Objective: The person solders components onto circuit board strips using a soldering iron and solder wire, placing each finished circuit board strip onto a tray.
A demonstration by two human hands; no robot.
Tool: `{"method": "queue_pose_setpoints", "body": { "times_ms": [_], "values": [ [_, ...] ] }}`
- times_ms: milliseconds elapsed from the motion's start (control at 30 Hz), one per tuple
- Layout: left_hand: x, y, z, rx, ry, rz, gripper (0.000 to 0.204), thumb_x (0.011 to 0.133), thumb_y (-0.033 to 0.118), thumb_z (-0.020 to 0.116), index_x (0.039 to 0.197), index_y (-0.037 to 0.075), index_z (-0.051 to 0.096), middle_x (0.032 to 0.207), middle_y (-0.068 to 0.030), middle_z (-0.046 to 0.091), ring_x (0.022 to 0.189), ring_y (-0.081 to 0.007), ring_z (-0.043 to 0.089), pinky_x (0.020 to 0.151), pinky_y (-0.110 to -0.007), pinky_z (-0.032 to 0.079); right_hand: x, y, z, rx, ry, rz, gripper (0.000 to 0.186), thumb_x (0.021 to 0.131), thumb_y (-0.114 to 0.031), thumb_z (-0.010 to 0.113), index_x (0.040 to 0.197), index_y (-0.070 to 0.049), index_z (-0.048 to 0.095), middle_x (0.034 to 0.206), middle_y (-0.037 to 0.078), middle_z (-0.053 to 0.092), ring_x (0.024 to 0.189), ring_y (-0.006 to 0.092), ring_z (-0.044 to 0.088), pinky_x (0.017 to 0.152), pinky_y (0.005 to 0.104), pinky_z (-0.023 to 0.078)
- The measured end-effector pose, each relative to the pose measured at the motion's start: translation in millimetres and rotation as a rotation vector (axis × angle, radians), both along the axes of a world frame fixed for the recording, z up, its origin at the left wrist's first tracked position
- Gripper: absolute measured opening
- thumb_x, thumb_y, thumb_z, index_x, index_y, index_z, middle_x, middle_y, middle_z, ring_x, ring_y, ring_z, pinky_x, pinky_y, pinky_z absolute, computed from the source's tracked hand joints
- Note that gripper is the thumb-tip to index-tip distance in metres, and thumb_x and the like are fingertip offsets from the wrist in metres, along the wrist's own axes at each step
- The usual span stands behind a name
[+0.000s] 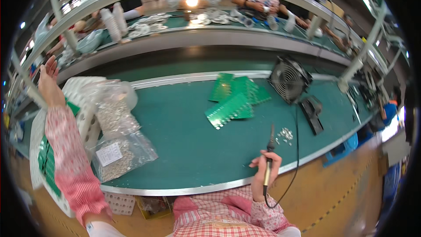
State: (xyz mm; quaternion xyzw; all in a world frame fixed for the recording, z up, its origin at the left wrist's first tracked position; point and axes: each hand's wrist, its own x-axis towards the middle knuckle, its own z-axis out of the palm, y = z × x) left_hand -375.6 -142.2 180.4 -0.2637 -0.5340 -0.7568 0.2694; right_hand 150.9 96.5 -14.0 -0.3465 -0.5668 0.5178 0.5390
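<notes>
My right hand (258,180) is closed around the handle of a soldering iron (270,144), its tip pointing up and away over the near right of the table. A small scatter of shiny parts (286,134) lies just right of the tip. Stretched out to the far left, my left hand (51,83) has its fingers extended and seems to hold nothing. It is beside a metal post, above white foam trays (37,127). Green circuit boards (47,160) stand in those trays. More green circuit boards (232,107) lie in a loose pile near the table's middle.
Clear bags of small parts (115,116) fill the table's left side. A black fan (289,79) and a black holder (312,115) stand at the right. The iron's cord (297,149) loops over the front edge. Across a metal rail, several people work at another bench (175,23).
</notes>
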Motion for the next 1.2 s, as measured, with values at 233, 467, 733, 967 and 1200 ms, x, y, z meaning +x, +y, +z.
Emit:
{"method": "queue_pose_setpoints", "body": {
  "times_ms": [233, 467, 733, 967, 1200],
  "values": [
    [261, 192, -84, -0.87, 0.355, -0.354, 0.024, 0.082, 0.017, 0.067, 0.101, 0.004, 0.064, 0.104, -0.0124, 0.064, 0.101, -0.0249, 0.061, 0.091, -0.034, 0.045, 3, 5, 0, 0.002, 0.105, 0.039, 0.016, 0.092, -0.005, 0.047, 0.107, -0.003, 0.043, 0.108, 0.014, 0.049, 0.073, 0.0136, 0.056, 0.062, 0.0275, 0.052],
    [317, 274, -169, -1.364, 0.537, -0.213, 0.083, 0.067, 0.029, 0.079, 0.134, -0.001, 0.039, 0.133, -0.0169, 0.045, 0.119, -0.0318, 0.048, 0.098, -0.04, 0.041, 10, 9, -5, -0.01, 0.173, 0.06, 0.017, 0.09, -0.001, 0.048, 0.106, -0.001, 0.042, 0.107, 0.016, 0.047, 0.072, 0.0134, 0.057, 0.062, 0.0269, 0.052],
    [307, 224, -124, -1.461, 0.656, -0.643, 0.072, 0.069, 0.009, 0.07, 0.135, 0.014, 0.042, 0.136, -0.0075, 0.045, 0.129, -0.0305, 0.04, 0.11, -0.048, 0.026, 9, 14, -10, 0.019, 0.183, 0.031, 0.019, 0.087, 0.001, 0.055, 0.104, -0.001, 0.046, 0.107, 0.014, 0.047, 0.085, 0.0163, 0.057, 0.074, 0.0273, 0.049],
    [336, 179, -114, -1.501, 1.172, -0.386, 0.065, 0.07, 0.007, 0.062, 0.131, 0.023, 0.048, 0.136, -0.0021, 0.047, 0.13, -0.0246, 0.039, 0.109, -0.052, 0.023, 1, 19, 3, 0.325, -0.335, 0.095, 0.033, 0.08, 0.0, 0.065, 0.111, -0.004, 0.053, 0.112, 0.018, 0.051, 0.096, 0.031, 0.058, 0.081, 0.0343, 0.047],
    [328, 159, -149, -1.45, 0.368, -0.355, 0.057, 0.077, 0.026, 0.071, 0.126, 0.003, 0.05, 0.126, -0.0142, 0.052, 0.109, -0.0357, 0.051, 0.093, -0.041, 0.04, -8, -4, 10, 0.368, -0.498, 0.231, 0.043, 0.076, -0.002, 0.071, 0.115, -0.012, 0.057, 0.113, 0.016, 0.049, 0.088, 0.029, 0.063, 0.07, 0.0354, 0.052]
  ]
}}
